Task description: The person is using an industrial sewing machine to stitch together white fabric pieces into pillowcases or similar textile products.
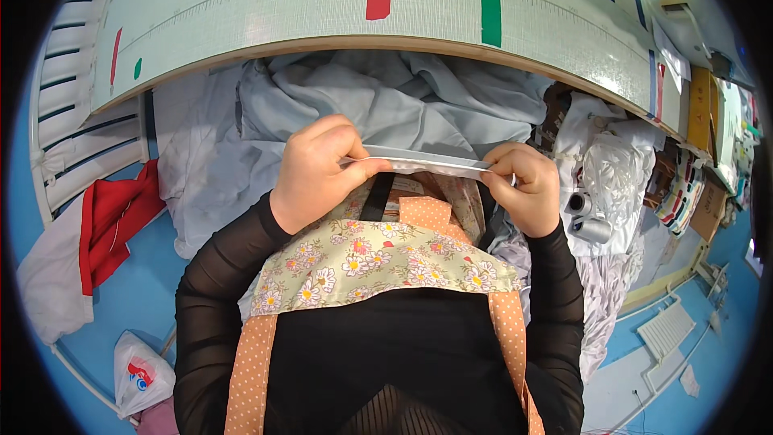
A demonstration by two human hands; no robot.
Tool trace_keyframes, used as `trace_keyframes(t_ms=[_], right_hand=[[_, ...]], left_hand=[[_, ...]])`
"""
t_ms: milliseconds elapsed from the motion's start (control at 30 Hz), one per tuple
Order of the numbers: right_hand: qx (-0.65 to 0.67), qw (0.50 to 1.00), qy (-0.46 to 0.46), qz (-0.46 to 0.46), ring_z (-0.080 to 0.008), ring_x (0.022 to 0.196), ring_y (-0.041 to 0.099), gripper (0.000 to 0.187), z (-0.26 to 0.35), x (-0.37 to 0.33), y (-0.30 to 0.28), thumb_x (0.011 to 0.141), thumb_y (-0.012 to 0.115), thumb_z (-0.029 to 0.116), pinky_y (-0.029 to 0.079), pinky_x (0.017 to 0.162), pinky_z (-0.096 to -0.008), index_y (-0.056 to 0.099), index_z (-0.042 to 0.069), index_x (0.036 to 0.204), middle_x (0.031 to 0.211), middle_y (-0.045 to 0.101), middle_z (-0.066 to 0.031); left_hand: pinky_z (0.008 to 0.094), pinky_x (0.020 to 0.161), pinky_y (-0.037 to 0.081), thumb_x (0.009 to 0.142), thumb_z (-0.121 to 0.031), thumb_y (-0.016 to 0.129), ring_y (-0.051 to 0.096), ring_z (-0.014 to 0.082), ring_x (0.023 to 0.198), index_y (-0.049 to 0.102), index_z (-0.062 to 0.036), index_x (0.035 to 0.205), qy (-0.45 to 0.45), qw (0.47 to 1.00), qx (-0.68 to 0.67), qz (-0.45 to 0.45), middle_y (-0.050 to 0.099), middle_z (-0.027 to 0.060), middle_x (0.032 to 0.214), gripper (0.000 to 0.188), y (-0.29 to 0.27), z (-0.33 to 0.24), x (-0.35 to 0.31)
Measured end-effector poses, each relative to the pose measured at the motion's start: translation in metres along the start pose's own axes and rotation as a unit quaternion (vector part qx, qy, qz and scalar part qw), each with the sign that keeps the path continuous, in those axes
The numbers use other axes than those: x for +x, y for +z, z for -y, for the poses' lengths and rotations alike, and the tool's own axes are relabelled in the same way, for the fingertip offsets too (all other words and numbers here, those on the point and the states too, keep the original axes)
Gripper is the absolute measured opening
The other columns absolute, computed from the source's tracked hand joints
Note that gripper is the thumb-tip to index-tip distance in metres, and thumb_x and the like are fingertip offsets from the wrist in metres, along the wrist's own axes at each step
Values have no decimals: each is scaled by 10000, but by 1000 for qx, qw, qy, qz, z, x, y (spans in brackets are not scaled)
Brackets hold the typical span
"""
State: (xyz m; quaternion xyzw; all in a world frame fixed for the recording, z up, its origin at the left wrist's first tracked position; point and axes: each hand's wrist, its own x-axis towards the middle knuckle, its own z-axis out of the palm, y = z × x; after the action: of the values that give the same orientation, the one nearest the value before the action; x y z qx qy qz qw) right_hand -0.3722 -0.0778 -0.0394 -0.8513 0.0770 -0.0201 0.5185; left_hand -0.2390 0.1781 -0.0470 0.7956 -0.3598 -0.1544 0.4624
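Observation:
A narrow, pale grey-white fabric edge (431, 163) is stretched nearly straight between my two hands, just above my apron. My left hand (316, 167) pinches one end between thumb and bent forefinger. At the other end, my right hand (527, 185) is closed in the same way. Small pale dots or stitches seem to run along the strip's lower side, too small to make out. Behind it, a large heap of light grey cloth (386, 105) hangs in folds below the table edge. Whether the strip belongs to this cloth I cannot tell.
Ahead stands a long pale table (282, 12) with a printed scale and coloured tape. At right, thread spools (592, 229) and clear plastic (616, 165) lie on white cloth. Red and white fabric (121, 225) hangs at left, above a white plastic bag (143, 372).

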Motion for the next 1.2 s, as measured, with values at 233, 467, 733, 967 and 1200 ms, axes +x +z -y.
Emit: trace_keyframes(t_ms=[233,467,733,967,1200], right_hand=[[-39,997,-43,-45,-162,590,539,192,8,3,3,683,664,-77,403,530,-273,497,17,670,755,655,-86],[-66,992,-84,-71,-162,605,551,190,16,6,3,699,660,-91,416,533,-266,505,18,706,746,635,-78],[-50,995,-83,-35,-149,668,599,148,23,12,-12,717,646,-111,484,598,-250,550,-7,759,768,628,-84],[-44,994,-89,-32,-151,668,598,142,24,8,-13,700,622,-116,482,598,-250,546,-9,756,765,628,-88],[-64,990,-126,-24,-245,690,632,176,29,4,-17,671,647,-88,504,626,-313,548,24,763,758,636,-85]], left_hand=[[317,517,384,689,-133,828,483,202,559,578,-27,741,-9,997,33,-66,533,71,649,276,2,-10,4],[357,517,413,750,-179,776,540,239,586,674,-76,802,38,997,41,-50,535,63,654,153,-5,-10,9],[346,528,407,815,-177,715,525,242,583,715,-61,893,113,989,91,40,545,74,644,139,-22,-1,14],[314,643,478,841,-80,665,603,245,709,684,-33,962,72,995,-60,21,633,85,790,130,-21,-2,9],[315,670,485,786,-89,728,619,240,754,659,-37,907,83,984,-47,147,637,84,824,149,-33,-3,9]])
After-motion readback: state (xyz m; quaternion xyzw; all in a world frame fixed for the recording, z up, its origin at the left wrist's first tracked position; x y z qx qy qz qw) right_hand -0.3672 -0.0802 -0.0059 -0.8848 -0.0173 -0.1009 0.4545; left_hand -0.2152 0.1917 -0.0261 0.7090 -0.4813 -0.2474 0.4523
